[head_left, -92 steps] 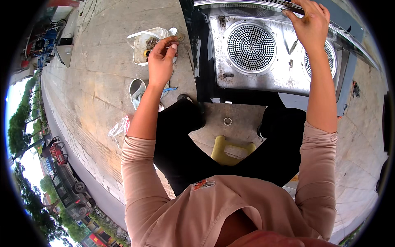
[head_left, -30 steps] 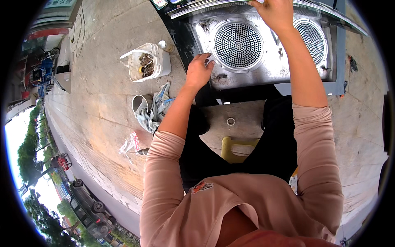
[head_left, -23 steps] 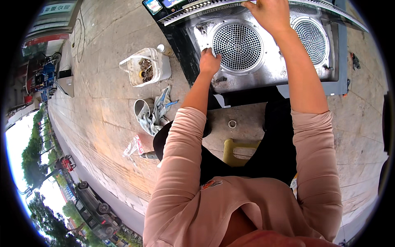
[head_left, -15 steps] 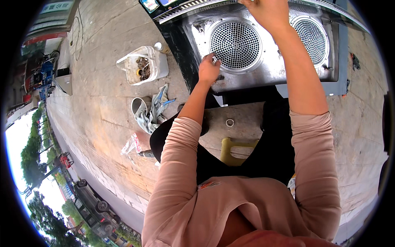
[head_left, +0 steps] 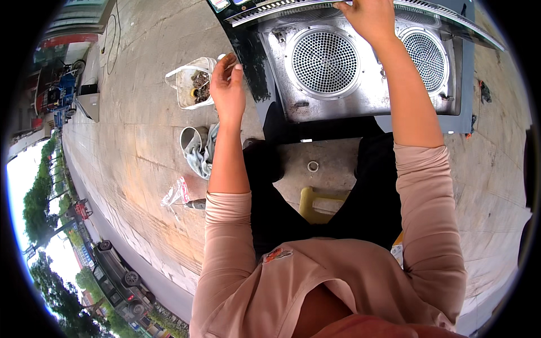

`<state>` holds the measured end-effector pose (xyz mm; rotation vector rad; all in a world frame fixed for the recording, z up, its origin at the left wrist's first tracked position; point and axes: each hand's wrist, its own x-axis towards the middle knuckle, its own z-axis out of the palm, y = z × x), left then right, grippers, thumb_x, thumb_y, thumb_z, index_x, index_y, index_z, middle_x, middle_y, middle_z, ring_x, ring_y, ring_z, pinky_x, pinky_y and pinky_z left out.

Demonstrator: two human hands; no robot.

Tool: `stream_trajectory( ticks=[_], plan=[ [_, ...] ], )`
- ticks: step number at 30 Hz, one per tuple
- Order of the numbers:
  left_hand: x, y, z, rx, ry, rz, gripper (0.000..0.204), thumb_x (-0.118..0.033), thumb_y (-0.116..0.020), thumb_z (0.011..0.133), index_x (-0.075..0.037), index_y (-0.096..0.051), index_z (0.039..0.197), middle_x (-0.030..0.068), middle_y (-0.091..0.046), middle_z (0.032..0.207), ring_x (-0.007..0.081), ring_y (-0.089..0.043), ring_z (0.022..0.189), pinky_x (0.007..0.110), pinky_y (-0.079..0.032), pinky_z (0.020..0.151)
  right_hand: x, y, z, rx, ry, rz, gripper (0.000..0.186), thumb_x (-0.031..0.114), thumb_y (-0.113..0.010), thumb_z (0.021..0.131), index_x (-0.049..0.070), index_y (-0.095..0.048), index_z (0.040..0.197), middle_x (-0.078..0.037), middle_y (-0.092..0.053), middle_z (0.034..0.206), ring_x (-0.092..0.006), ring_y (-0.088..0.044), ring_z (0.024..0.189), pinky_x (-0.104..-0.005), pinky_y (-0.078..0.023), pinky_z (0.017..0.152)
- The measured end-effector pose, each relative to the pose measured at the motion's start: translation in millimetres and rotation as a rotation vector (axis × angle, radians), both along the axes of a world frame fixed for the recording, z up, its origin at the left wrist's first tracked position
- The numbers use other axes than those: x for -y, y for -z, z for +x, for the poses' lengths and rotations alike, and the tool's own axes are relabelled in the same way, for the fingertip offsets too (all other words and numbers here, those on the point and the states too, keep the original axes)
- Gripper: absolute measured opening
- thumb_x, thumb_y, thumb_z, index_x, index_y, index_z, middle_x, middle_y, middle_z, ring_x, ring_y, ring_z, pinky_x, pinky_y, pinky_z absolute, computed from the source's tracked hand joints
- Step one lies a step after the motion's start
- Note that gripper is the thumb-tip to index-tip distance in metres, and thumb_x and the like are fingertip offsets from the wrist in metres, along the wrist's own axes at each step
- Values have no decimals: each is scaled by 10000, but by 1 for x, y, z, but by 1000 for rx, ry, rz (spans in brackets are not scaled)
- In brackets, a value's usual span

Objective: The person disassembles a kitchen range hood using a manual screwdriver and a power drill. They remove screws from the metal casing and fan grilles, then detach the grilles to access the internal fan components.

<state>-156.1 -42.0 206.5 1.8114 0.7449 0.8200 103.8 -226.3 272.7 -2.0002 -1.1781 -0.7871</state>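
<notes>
one white bucket stands on outdoor paving, a street well apart.

There are two hands, one metal box and two round plates with holes. The ground has one bucket, one clear bag, one cloth, one ring and one yellow stool.

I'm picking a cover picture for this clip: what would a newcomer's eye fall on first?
The two round perforated metal discs at the top, set in a shiny metal appliance, with the right hand above, between them. Next, the left hand beside the white bucket, left of the appliance. At lower left, a dark vehicle appears tilted on the road.
</notes>
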Motion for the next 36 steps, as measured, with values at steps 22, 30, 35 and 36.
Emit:
stream_trajectory(
  ticks=[22, 30, 35, 36],
  plan=[
    [-22, -5, -8, -107, 6, 366, 241, -70, -648, 858, -52, -656, 1099, 115, -639, 988, 206, -654, 784, 295, -520, 704, -5, -3, -10, 23, 79, -91, 282, 98, -814, 526, 83, -619, 730, -61, -605, 728, -266, -581, 796, -409, -390, 870],
    [-26, 8, -5, -93, 66, 275, 261, -34, -594, 913, -23, -623, 1172, 91, -623, 1110, 172, -645, 888, 271, -507, 771, 3, -1, 2, -13, -17, -30, 228, 93, -763, 587, 96, -610, 757, -63, -590, 764, -256, -568, 835, -419, -372, 897],
    [-13, 1, 1, -122, 90, 276, 297, -28, -579, 924, -23, -590, 1221, 96, -608, 1168, 170, -630, 916, 278, -503, 786, 12, -2, 5, -37, -24, -38, 233, 87, -765, 590, 102, -583, 735, -64, -587, 774, -254, -568, 843, -420, -369, 895],
    [-13, 2, 2, -128, 92, 269, 301, -27, -577, 924, -24, -588, 1225, 97, -606, 1171, 171, -629, 921, 279, -503, 791, 14, -3, 5, -37, -21, -38, 235, 87, -766, 590, 103, -581, 734, -64, -587, 776, -253, -569, 844, -420, -369, 896]
  ],
)
